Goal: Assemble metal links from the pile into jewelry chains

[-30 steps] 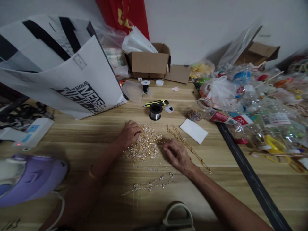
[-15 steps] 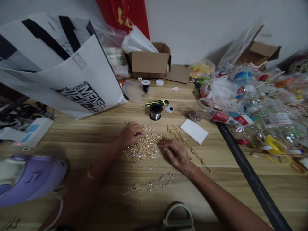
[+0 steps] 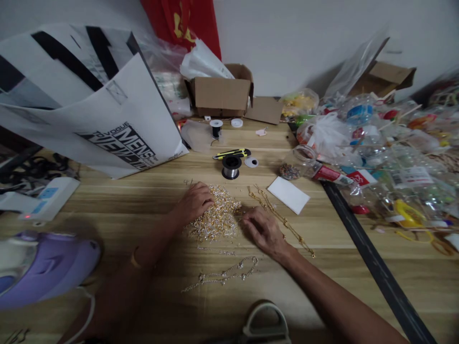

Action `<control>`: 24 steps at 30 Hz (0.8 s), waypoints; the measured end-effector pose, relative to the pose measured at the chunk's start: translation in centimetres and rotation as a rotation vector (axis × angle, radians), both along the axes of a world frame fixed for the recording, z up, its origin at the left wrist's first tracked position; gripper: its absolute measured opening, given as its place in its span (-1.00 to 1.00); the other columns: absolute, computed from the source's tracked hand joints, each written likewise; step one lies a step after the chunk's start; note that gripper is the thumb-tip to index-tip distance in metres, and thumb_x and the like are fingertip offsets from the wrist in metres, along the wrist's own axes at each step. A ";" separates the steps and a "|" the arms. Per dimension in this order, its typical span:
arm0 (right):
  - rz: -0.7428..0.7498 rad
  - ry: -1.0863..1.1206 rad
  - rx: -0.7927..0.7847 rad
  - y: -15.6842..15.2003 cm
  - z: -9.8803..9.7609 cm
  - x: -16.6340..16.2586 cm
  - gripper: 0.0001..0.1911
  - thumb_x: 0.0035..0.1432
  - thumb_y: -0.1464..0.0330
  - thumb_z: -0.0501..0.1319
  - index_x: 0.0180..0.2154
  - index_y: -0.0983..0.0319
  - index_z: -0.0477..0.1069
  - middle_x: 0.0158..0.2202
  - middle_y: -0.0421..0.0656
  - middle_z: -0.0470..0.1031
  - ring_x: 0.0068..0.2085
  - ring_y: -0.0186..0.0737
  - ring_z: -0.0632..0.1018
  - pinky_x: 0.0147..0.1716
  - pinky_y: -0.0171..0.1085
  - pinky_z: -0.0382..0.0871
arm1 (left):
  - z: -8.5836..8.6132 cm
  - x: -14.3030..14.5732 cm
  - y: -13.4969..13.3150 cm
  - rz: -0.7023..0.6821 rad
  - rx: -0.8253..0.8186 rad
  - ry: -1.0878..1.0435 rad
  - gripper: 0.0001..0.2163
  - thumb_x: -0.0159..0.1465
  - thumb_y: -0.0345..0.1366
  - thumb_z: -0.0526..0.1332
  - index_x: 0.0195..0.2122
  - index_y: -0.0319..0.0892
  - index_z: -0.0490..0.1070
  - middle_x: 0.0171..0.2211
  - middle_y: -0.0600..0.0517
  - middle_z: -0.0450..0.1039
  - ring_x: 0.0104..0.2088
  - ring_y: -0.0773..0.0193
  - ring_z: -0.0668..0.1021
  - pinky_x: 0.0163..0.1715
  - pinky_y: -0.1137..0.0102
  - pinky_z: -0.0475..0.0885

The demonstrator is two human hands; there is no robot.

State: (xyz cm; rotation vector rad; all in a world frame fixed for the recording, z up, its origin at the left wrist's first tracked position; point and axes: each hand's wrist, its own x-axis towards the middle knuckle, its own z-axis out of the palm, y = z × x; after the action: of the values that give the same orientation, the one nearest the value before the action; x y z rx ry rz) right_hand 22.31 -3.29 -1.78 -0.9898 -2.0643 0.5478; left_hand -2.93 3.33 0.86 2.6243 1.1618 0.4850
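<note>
Two bare hands are seen from above on a pale, grained wooden table, one at each side of a heap of tiny gold and silver jewellery pieces, spiky and glinting. The left hand is set on the heap's upper left edge, fingers curled and tips buried among the pieces; whether anything is pinched cannot be told. The right hand is laid palm down at the heap's right edge, fingers nearly flat and close together, nothing gripped. The heap lies between the two sets of fingertips, with the left hand nearer and touching it. A thin gold chain is stretched slantwise beside the right hand, and a silver chain lies nearer the body, its length running left to right
</note>
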 end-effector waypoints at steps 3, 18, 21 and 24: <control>-0.002 0.002 0.002 0.0 0.0 0.0 -0.91 0.23 0.39 0.08 -0.30 0.22 0.35 -0.39 -0.12 0.43 -0.33 -0.23 0.43 -0.33 -0.24 0.32 | 0.0 0.1 -0.1 -0.010 0.022 0.013 -0.84 0.26 -0.34 0.12 -0.41 -0.19 0.46 -0.41 -0.01 0.42 -0.20 0.17 0.36 -0.13 0.25 0.26; -0.012 -0.001 -0.002 0.0 0.2 -0.1 -0.91 0.23 0.38 0.08 -0.31 0.21 0.35 -0.39 -0.13 0.42 -0.33 -0.22 0.43 -0.31 -0.24 0.32 | -0.2 0.0 -0.1 0.011 0.027 0.000 -0.88 0.23 -0.38 0.13 -0.41 -0.19 0.43 -0.38 -0.03 0.42 -0.17 0.15 0.37 -0.09 0.23 0.27; -0.012 0.002 -0.001 0.0 0.2 -0.1 -0.91 0.23 0.38 0.08 -0.31 0.21 0.34 -0.39 -0.13 0.42 -0.33 -0.23 0.42 -0.33 -0.25 0.32 | 0.0 -0.1 0.1 0.031 0.016 -0.072 -0.91 0.20 -0.39 0.15 -0.42 -0.19 0.42 -0.40 -0.02 0.43 -0.17 0.15 0.39 -0.09 0.23 0.29; -0.019 0.005 0.004 0.0 0.2 -0.1 -0.90 0.23 0.38 0.08 -0.31 0.21 0.34 -0.39 -0.13 0.42 -0.34 -0.23 0.42 -0.33 -0.24 0.32 | 0.5 0.3 -0.1 -0.001 -0.017 -0.185 -0.92 0.18 -0.38 0.18 -0.45 -0.19 0.42 -0.43 -0.01 0.44 -0.17 0.16 0.40 -0.09 0.24 0.31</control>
State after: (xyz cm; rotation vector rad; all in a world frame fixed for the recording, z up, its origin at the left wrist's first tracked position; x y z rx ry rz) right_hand 22.19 -3.32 -1.56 -1.0042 -2.0488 0.5351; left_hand -2.66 3.18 1.34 2.5029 1.1012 0.6982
